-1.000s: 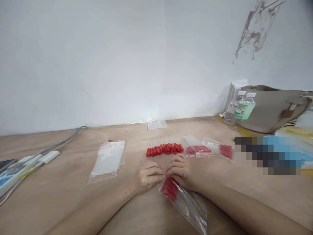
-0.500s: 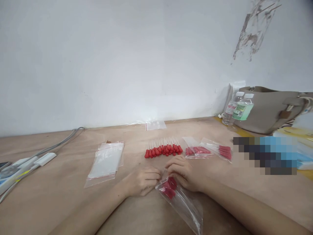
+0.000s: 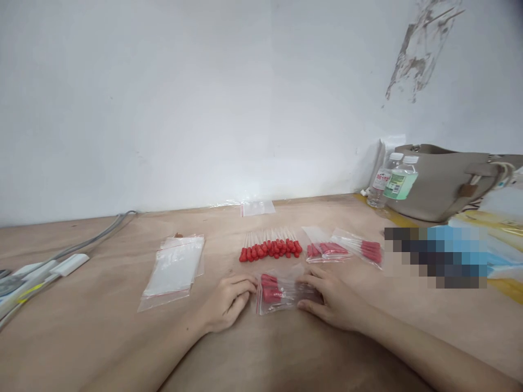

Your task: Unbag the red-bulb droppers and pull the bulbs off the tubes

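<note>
A clear zip bag (image 3: pixel 288 296) holding several droppers with red rubber bulbs lies sideways between my hands, bulbs toward the left. My right hand (image 3: pixel 333 299) grips its right end, thumb at the near edge and fingers at the far edge. At the bag's left edge, by the red seal line, are the curled fingers of my left hand (image 3: pixel 232 302), closed against the plastic. Loose red-bulbed droppers (image 3: pixel 270 249) lie in a row just beyond, clear stems pointing to the wall. Right of them are filled bags (image 3: pixel 327 250) and another filled bag (image 3: pixel 370 251).
A stack of flat zip bags (image 3: pixel 171 272) lies on the left, and a single flat bag (image 3: pixel 258 208) by the wall. A power strip (image 3: pixel 36 283) and cable (image 3: pixel 98 234) occupy the far left. Bottles (image 3: pixel 401 182) and a grey handbag (image 3: pixel 441 185) stand at the back right.
The filled bag has swung from a slant toward me to lying crosswise and flat. My right hand has shifted right to its end; my left hand has moved slightly left.
</note>
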A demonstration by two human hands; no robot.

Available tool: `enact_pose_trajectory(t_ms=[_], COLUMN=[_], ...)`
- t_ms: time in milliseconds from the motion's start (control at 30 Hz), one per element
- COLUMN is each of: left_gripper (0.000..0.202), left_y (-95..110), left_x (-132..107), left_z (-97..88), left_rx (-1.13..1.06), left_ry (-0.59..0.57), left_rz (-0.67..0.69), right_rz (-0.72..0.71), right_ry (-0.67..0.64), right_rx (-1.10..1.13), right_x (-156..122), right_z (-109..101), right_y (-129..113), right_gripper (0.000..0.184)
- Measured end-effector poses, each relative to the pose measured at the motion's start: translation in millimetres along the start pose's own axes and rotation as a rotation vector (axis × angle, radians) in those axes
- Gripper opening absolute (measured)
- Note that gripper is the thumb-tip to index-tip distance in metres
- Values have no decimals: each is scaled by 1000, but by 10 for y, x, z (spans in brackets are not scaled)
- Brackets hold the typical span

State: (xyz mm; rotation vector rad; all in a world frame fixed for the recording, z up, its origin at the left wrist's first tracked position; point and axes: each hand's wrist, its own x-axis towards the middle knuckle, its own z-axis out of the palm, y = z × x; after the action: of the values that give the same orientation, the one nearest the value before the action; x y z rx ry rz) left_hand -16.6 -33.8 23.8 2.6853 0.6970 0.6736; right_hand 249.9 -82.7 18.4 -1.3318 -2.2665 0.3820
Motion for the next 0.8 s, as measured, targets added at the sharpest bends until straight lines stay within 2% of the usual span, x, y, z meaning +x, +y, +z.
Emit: enact_pose_trajectory(t_ms=[133, 367, 433, 533, 733, 800], left_gripper=[23, 21, 26, 30, 15, 16], left_y=[80, 83, 82, 104, 133, 122], left_x=[44, 86, 93, 109, 116, 111], left_z=[41, 90, 96, 113, 196, 225], left_rx=[-100, -313, -373, -327, -134, -103], left_ry=[43, 24, 2, -5, 33, 48], left_rz=[-167, -338, -349, -346, -257, -205], right_rz=[20, 85, 92, 84, 98, 90], right_ry=[22, 78, 86, 83, 71, 67], right_rx=[67, 53, 53, 71, 117, 131], right_x=[1, 5, 4, 6, 22, 23], right_z=[55, 145, 165, 172, 145, 139], right_y=[53, 65, 72, 78, 73, 68], right_gripper=[23, 21, 22, 21, 22, 21])
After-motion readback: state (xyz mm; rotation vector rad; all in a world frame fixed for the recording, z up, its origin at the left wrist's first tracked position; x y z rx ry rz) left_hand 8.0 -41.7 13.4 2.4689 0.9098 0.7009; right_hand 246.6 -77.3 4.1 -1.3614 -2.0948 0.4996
